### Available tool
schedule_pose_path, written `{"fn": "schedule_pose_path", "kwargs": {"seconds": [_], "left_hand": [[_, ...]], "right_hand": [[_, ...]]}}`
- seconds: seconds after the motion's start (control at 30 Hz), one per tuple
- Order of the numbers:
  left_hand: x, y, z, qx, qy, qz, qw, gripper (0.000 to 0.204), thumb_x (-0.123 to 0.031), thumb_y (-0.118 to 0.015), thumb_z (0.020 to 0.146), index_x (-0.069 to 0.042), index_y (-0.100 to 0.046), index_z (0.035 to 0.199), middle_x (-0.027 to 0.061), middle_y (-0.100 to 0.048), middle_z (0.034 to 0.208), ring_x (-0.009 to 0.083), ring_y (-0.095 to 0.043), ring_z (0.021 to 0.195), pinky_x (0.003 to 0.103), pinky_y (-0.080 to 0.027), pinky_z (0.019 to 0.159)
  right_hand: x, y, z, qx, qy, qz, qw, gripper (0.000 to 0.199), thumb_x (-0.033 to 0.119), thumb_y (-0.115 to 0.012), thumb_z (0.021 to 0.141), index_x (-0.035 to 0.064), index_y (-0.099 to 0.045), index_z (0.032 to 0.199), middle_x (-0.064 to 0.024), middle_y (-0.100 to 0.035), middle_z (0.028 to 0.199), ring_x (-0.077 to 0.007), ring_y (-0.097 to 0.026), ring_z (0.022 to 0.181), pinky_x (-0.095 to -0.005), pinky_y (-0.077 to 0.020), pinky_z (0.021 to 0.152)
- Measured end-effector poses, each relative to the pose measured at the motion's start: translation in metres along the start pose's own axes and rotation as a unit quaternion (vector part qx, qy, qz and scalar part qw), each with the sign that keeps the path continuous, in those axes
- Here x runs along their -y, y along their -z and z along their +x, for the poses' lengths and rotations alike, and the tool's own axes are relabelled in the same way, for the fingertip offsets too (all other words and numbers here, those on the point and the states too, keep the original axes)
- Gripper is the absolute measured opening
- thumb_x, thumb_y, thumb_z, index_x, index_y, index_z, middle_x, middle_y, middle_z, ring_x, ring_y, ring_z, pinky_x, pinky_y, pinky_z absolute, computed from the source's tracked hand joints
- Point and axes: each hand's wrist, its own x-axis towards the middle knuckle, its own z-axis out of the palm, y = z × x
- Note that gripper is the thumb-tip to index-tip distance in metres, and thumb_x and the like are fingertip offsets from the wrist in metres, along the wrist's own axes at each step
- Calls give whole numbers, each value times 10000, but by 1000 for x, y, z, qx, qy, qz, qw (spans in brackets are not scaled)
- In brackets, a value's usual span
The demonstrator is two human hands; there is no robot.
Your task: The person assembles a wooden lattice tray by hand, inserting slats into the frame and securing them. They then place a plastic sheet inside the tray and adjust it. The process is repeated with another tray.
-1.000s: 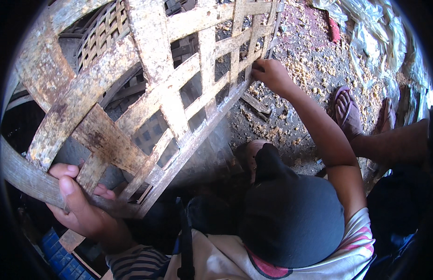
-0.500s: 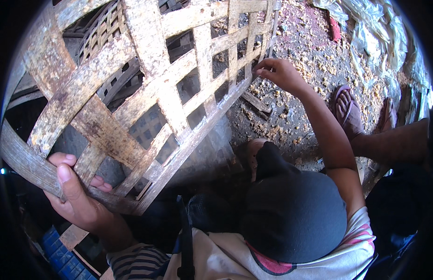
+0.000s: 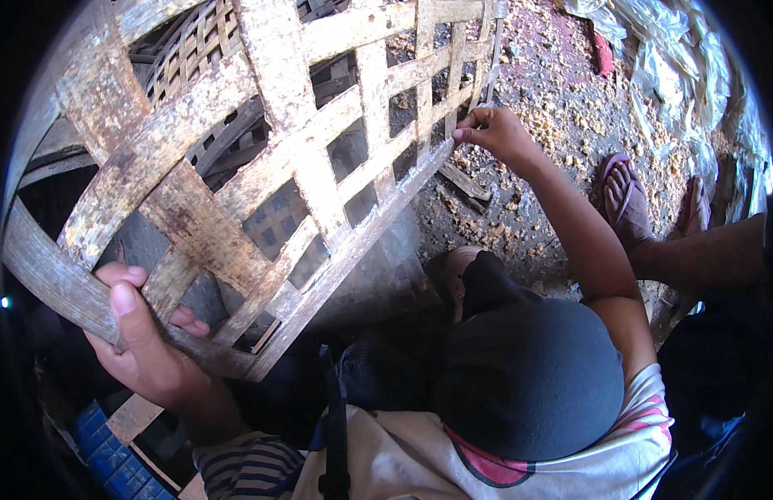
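Note:
A large open-weave bamboo basket (image 3: 274,158) with stained, worn slats leans across the left and middle of the view. My left hand (image 3: 145,342) is closed around its near lower-left corner, the thumb on the outer side of the rim and some fingertips showing through the gaps. Farther along the same lower edge strip, my right hand (image 3: 496,140) pinches thumb and fingers together at the rim. Anything small between those fingertips is too hidden to make out.
Behind the weave lies another lattice basket (image 3: 190,54). Brown crumbs and a wood piece (image 3: 464,185) litter the dark floor. At right are another person's foot (image 3: 626,196) in a flip-flop and crumpled clear plastic (image 3: 686,75). A blue slatted thing (image 3: 111,454) is lower left.
The basket has shifted slightly to the right, my left hand moving with it. My right hand's fingers have drawn together into a tighter pinch at the edge.

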Motion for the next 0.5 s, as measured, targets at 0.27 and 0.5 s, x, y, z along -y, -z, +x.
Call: {"fn": "schedule_pose_path", "kwargs": {"seconds": [0.27,0.5], "left_hand": [[5,1,5,-9,-2,4,1000,234,-211,-530,994,14,-534,1059,109,-562,867,87,-474,476,190,-388,416],[7,1,8,7,-1,9,1000,245,-213,-525,994,23,-534,1062,143,-583,951,90,-491,483,193,-395,419]], "right_hand": [[-1,6,10,32,25,-51,998,198,200,-691,923,21,-726,1001,-96,-735,922,-226,-683,881,-374,-519,844],[5,36,-3,-18,-95,-228,969,251,248,-557,1001,39,-691,1037,-120,-684,944,-266,-663,854,-411,-529,823]]}}
